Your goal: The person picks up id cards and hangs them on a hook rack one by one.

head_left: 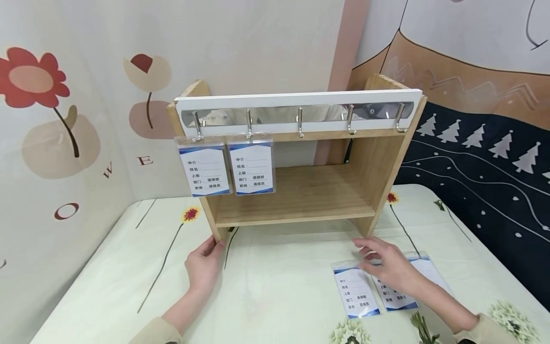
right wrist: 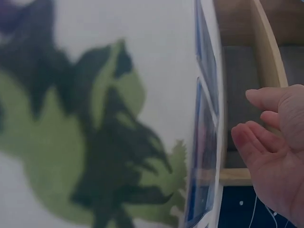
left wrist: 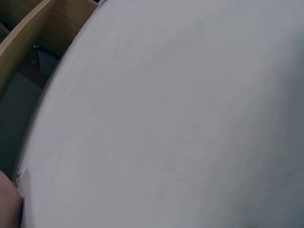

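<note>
I am gripping the central shelf (head_left: 296, 193) by its left foot (head_left: 217, 232) with the left hand (head_left: 204, 263), apparently steadying it; the right hand (head_left: 388, 263), loosely curved, is holding nothing over two badges (head_left: 355, 292) lying near right.

Shelf (head_left: 309, 191) on table (head_left: 279, 291) | badges (head_left: 251, 167) on left hooks (head_left: 249, 123) | loose badges (head_left: 355, 292) front right

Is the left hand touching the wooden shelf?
Touching. The head view shows the left hand gripping the wooden shelf at the bottom of its left side.
</note>
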`<action>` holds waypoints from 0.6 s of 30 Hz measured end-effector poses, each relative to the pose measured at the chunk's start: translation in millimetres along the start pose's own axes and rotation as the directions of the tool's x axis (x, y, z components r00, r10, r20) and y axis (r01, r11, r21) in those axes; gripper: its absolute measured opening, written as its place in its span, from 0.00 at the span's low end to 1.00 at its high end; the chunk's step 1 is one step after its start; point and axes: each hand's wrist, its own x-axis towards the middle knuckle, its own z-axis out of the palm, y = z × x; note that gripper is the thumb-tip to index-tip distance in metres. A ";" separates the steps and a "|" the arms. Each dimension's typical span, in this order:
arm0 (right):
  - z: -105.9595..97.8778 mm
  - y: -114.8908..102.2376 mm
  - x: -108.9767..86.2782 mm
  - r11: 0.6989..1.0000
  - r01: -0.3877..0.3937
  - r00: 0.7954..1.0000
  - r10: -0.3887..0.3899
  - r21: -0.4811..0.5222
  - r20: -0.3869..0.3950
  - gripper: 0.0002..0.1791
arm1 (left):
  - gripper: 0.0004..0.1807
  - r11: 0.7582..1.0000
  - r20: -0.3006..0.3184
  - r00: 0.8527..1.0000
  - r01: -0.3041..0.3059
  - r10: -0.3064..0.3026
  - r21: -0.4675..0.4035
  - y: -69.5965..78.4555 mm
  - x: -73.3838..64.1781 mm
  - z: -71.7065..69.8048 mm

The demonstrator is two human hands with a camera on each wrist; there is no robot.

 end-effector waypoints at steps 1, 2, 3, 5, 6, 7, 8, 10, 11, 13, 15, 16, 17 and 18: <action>0.0 0.5 -0.3 1.000 -0.019 1.000 0.019 -0.007 0.005 0.29 | 0.21 1.000 0.001 1.000 0.001 -0.001 -0.002 -0.5 0.1 0.2; 0.0 0.9 -0.6 0.999 -0.041 0.999 0.042 -0.018 0.011 0.30 | 0.21 1.000 0.002 1.000 0.004 -0.004 -0.003 -0.6 0.1 0.1; -0.1 0.9 -0.7 0.998 -0.065 0.998 0.065 -0.027 0.018 0.31 | 0.21 1.000 0.004 1.000 0.005 -0.005 -0.006 -0.8 -0.1 0.1; -0.3 1.5 -0.6 0.993 -0.108 0.993 0.110 -0.046 0.040 0.33 | 0.21 1.000 0.009 1.000 0.007 -0.007 -0.013 -1.0 -0.5 0.1; -0.3 1.9 -0.4 0.991 -0.124 0.991 0.127 -0.051 0.052 0.34 | 0.22 1.000 0.012 1.000 0.008 -0.008 -0.017 -0.8 -0.7 0.2; -0.3 2.6 -0.1 0.989 -0.135 0.988 0.138 -0.055 0.067 0.35 | 0.22 1.000 0.016 1.000 0.008 -0.008 -0.021 -0.7 -1.0 0.2; -0.3 3.4 0.5 0.988 -0.142 0.986 0.146 -0.060 0.079 0.35 | 0.22 1.000 0.018 1.000 0.008 -0.008 -0.024 -0.5 -1.2 0.2; -0.7 5.6 2.2 0.990 -0.124 0.985 0.131 -0.069 0.111 0.36 | 0.22 1.000 0.019 1.000 0.007 -0.006 -0.024 -0.4 -1.5 0.2; -1.2 6.8 3.4 0.992 -0.106 0.985 0.115 -0.074 0.128 0.36 | 0.22 1.000 0.019 1.000 0.006 -0.006 -0.024 -0.4 -1.4 0.3; -2.1 8.6 5.9 0.993 -0.069 0.985 0.083 -0.091 0.154 0.37 | 0.22 1.000 0.016 1.000 0.005 -0.005 -0.023 0.0 -1.3 0.3; -3.4 10.2 8.3 0.994 -0.029 0.983 0.048 -0.103 0.180 0.37 | 0.22 1.000 0.014 1.000 0.006 -0.005 -0.024 0.3 -1.4 -0.1; -4.0 10.8 9.2 0.994 -0.018 0.981 0.038 -0.106 0.190 0.37 | 0.22 1.000 0.014 1.000 0.006 -0.006 -0.026 0.5 -1.4 -0.3; -4.6 11.2 10.0 0.994 -0.010 0.979 0.031 -0.108 0.200 0.37 | 0.22 1.000 0.014 1.000 0.006 -0.006 -0.027 0.6 -1.5 -0.5; -5.4 11.6 10.6 0.994 0.000 0.978 0.023 -0.109 0.208 0.37 | 0.22 1.000 0.015 1.000 0.006 -0.005 -0.028 0.7 -1.4 -0.6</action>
